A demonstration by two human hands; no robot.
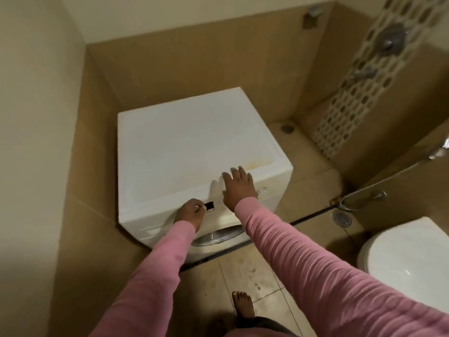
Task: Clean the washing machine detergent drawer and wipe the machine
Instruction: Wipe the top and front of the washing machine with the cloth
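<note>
**A:** How will the detergent drawer handle?

**B:** Light, stiff plastic, I'd judge, probably slick with residue. Hook the recess in its face and pull straight out. It looks flush in the front panel of the washing machine, upper left.

**A:** And the hands?

**B:** The left hand is curled at the drawer's right end (whether it grips, I cannot tell). The right hand lies flat, fingers spread, on the top's front edge.

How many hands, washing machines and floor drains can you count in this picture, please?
hands: 2 (left hand, right hand)
washing machine: 1
floor drains: 2 (far drain, near drain)
total: 5
</note>
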